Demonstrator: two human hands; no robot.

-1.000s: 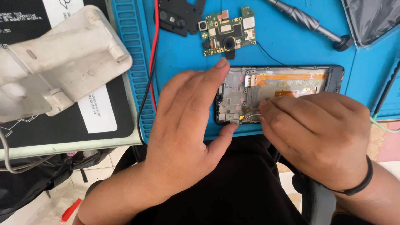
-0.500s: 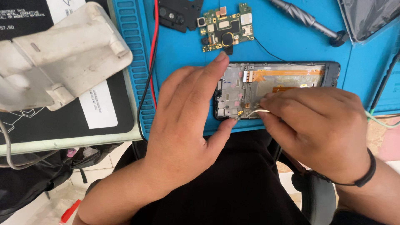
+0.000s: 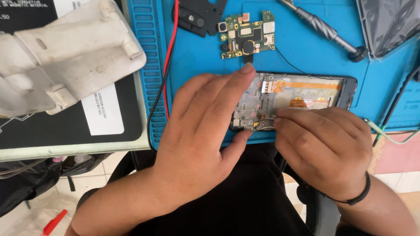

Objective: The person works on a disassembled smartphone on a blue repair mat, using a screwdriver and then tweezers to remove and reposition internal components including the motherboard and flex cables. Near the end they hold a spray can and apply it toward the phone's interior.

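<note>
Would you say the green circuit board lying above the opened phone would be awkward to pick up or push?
The green circuit board looks thin and flat, so probably light and stiff. It would likely slide on the smooth blue mat rather than roll. Its bare components look fragile, and a thin black wire beside it might tug.

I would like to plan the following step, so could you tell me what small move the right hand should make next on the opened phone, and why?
Probably ease the thin wire gently toward its seat: the right hand pinches at it by the frame's lower corner while the left hand steadies the opened phone on the blue mat.
</note>
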